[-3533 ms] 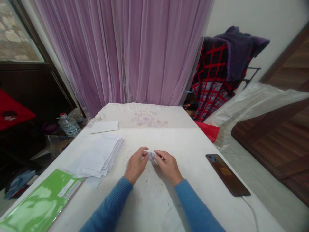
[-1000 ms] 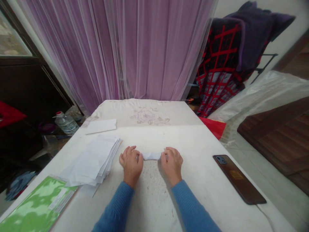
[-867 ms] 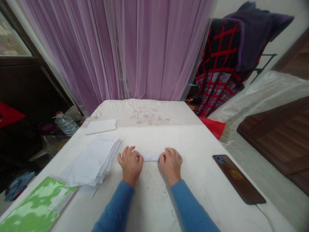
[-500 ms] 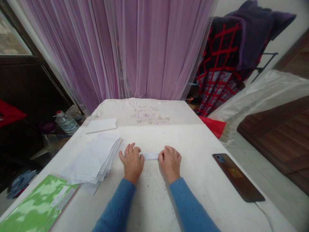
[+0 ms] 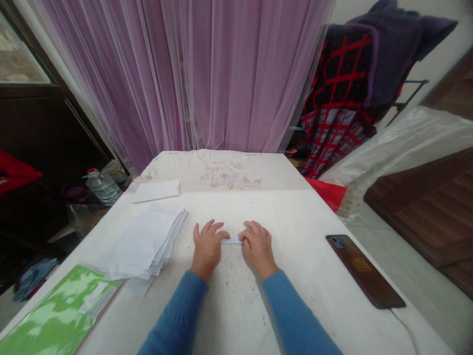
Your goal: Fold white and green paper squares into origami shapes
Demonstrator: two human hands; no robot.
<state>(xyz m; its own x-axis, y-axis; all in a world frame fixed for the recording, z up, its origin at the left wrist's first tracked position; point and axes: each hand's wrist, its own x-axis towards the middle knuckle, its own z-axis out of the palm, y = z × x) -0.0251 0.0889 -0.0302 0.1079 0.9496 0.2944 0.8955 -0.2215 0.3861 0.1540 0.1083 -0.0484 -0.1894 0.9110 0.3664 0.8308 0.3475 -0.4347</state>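
A narrow folded strip of white paper (image 5: pixel 232 240) lies flat on the table between my hands. My left hand (image 5: pixel 209 246) has its thumb and index finger at the strip's left end, with the other fingers spread. At the right end, my right hand (image 5: pixel 257 247) has its fingers curled and pinches the paper against the tabletop. Parts of both ends are hidden under the fingertips. To the left of my left hand sits a loose stack of white paper sheets (image 5: pixel 148 236).
A white flat box (image 5: pixel 157 190) lies behind the stack. A green plastic-wrapped packet (image 5: pixel 48 315) is at the front left. On the right, a brown phone (image 5: pixel 364 271) with a cable rests near the table edge. The white tablecloth (image 5: pixel 295 212) has a flower print.
My hands have come closer together along the strip, so less of it shows. The left hand has shifted right, its index finger now reaching over the paper. The stack and phone are unmoved.
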